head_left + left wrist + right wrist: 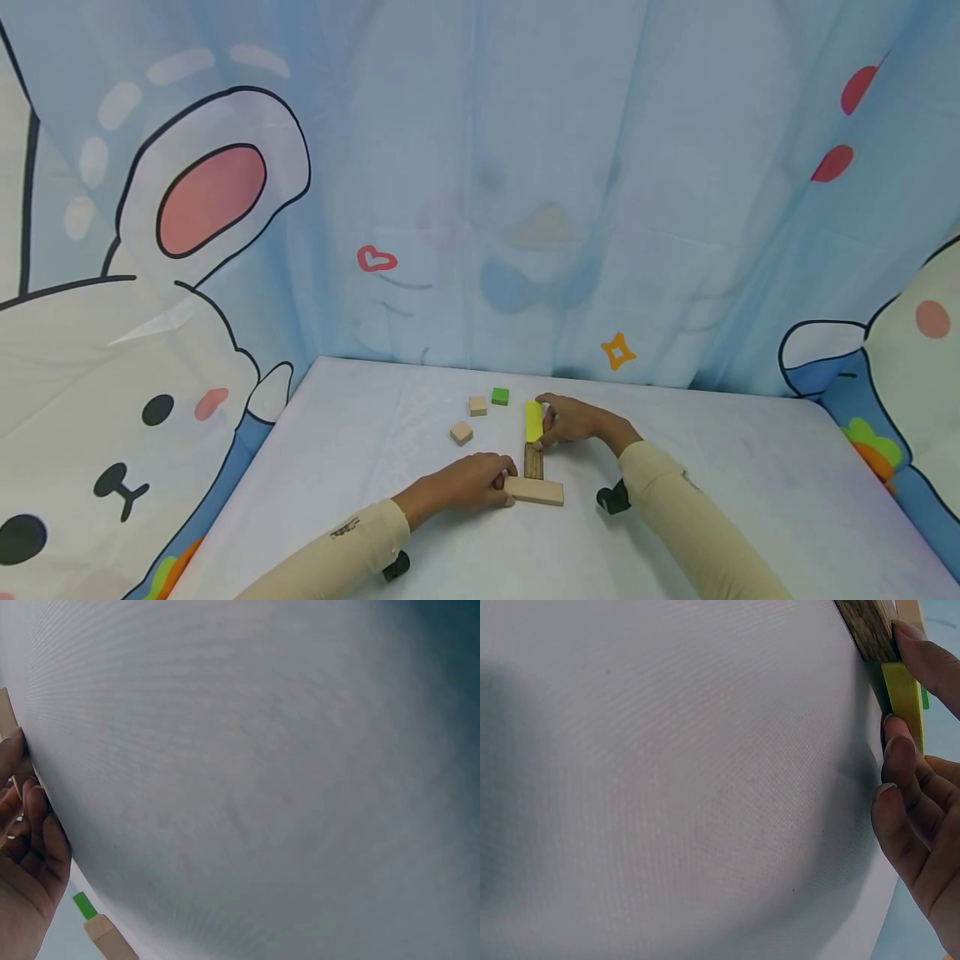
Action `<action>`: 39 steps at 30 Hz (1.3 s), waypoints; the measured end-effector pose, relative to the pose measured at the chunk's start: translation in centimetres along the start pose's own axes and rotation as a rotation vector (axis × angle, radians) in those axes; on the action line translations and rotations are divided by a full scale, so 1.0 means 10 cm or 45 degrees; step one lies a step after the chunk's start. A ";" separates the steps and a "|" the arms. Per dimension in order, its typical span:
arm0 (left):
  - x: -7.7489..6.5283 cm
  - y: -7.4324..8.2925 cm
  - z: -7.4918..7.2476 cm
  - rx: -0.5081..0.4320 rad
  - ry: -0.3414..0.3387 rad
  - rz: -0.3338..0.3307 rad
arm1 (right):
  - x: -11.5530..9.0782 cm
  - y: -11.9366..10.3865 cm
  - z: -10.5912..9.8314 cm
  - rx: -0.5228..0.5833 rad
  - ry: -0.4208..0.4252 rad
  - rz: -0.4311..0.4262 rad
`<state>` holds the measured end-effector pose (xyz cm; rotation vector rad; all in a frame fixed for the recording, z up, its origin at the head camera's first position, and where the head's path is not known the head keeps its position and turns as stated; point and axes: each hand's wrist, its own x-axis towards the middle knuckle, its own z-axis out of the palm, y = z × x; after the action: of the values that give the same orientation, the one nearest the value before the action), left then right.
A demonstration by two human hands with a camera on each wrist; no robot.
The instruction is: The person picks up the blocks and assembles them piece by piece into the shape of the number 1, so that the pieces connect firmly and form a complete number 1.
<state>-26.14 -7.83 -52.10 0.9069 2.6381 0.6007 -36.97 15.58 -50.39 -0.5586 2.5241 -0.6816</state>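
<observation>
A pale wooden plank lies crosswise on the table in the head view, and my left hand pinches its left end. Beyond it, a dark brown wood-grained block runs away from the plank. A yellow block lines up at the far end of that brown block. My right hand grips the yellow block from the right, thumb near the joint and fingers at the far end. In the right wrist view the yellow block meets the brown block under the thumb.
Two pale wooden cubes, one nearer and one farther, sit left of the yellow block. Beside the farther cube is a green block. The white table ends at a blue cartoon curtain.
</observation>
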 end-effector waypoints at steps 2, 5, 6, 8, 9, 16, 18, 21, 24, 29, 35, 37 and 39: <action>0.00 0.00 0.00 -0.001 0.000 0.002 | 0.01 0.00 0.01 -0.003 0.003 0.001; 0.00 -0.01 0.00 -0.004 -0.002 0.004 | 0.00 0.00 0.01 -0.008 0.003 0.005; 0.00 -0.01 0.00 -0.004 -0.002 0.004 | 0.00 0.00 0.01 -0.009 0.003 0.005; 0.00 -0.01 0.00 -0.006 -0.002 0.004 | 0.00 0.00 0.01 -0.015 0.003 0.005; 0.01 -0.02 0.01 -0.007 -0.001 0.005 | 0.00 0.00 0.01 -0.017 0.003 0.005; 0.02 -0.04 0.02 -0.004 0.002 0.016 | -0.01 -0.01 0.00 -0.013 0.000 -0.004; 0.01 -0.03 0.01 -0.011 0.000 0.013 | 0.00 -0.01 0.00 -0.015 -0.002 -0.009; 0.01 -0.03 0.01 -0.015 -0.001 0.009 | 0.00 0.00 0.00 -0.012 0.000 -0.007; 0.01 -0.03 0.01 -0.016 -0.003 0.005 | 0.01 0.01 0.01 0.005 0.006 0.005; 0.01 -0.01 0.00 0.007 -0.004 0.006 | 0.00 0.02 0.01 0.013 0.016 0.004; 0.01 0.00 0.00 0.036 -0.001 -0.001 | 0.01 0.04 0.02 0.014 0.019 0.008; 0.01 0.01 0.00 0.034 0.000 -0.005 | 0.01 0.04 0.02 0.013 0.017 0.008; 0.00 0.01 0.00 0.031 0.001 -0.006 | 0.01 0.03 0.01 0.014 0.014 0.008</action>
<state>-26.09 -7.73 -52.03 0.9069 2.6531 0.5689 -37.09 15.75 -50.72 -0.5447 2.5296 -0.6977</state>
